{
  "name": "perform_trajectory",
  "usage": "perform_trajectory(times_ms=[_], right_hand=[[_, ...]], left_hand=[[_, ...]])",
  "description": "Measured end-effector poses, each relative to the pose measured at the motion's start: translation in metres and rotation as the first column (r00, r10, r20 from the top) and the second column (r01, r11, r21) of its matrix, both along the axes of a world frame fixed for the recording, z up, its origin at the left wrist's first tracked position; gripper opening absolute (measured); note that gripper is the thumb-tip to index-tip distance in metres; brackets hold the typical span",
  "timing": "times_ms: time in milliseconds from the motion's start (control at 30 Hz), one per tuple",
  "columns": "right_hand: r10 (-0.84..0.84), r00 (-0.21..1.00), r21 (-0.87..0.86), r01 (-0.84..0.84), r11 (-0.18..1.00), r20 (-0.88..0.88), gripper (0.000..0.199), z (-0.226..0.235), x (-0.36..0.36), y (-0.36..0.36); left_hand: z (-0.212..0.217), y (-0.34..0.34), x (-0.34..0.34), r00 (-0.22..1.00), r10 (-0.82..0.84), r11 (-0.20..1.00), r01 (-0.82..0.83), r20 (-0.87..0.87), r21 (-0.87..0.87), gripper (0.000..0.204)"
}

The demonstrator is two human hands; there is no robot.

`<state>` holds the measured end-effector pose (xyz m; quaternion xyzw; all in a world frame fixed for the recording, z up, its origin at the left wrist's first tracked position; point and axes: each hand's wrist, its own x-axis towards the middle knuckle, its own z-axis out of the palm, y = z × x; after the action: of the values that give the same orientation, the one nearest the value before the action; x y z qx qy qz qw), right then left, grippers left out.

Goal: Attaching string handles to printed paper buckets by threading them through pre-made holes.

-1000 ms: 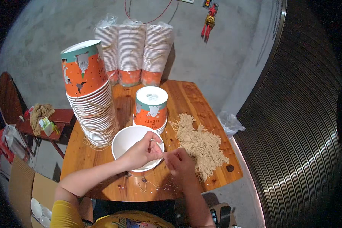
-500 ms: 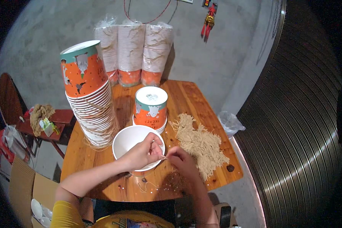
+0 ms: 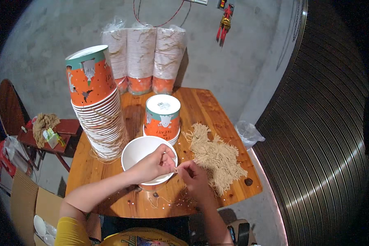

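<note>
An open paper bucket, white inside, stands in front of me with its mouth up. My left hand reaches over its mouth, the fingertips pinched at the right side of the rim on a thin tan cord. Right beside it, my right hand pinches the same spot, thumb and forefinger closed on the cord. The fingers mostly hide the cord there. To the right lies a heap of cut tan cords. Just behind the open bucket stands an upside-down orange and green bucket with a white bottom.
A tall stack of upside-down buckets with cords hanging stands at the left of the wooden table. Several plastic-wrapped stacks stand at the back. A red bench holds more cords at left; a cardboard box sits below.
My right hand has shifted slightly, its fingers now more plainly pinched beside the rim. My left hand and the open bucket have hardly moved.
</note>
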<state>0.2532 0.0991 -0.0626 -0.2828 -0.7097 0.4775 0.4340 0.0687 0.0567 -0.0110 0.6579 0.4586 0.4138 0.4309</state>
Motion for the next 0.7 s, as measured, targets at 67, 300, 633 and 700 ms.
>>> perform_trajectory(times_ms=[67,300,633,700], right_hand=[[0.0,1.0,-0.024,0.0,1.0,-0.013,0.008,-0.0001,-0.001,-0.0015],[-0.013,0.998,-0.155,0.002,0.988,-0.069,0.01,0.0039,-0.0017,-0.0043],[-0.081,0.997,0.085,0.082,0.993,-0.016,0.003,0.0079,-0.0049,-0.0071],[-0.083,0.997,0.197,0.081,0.977,0.002,0.007,0.0091,-0.0067,-0.0089]], left_hand=[[0.0028,-0.0002,-0.0006,1.0,0.001,0.999,0.0,0.012,-0.032,0.028],[0.0027,-0.0006,-0.0027,1.0,0.001,0.997,0.001,0.028,-0.074,0.026],[0.0002,0.001,-0.0036,0.998,-0.013,0.996,0.018,0.063,-0.086,0.027],[0.0007,0.0015,-0.0034,0.995,-0.029,0.997,0.036,0.091,-0.074,0.028]])
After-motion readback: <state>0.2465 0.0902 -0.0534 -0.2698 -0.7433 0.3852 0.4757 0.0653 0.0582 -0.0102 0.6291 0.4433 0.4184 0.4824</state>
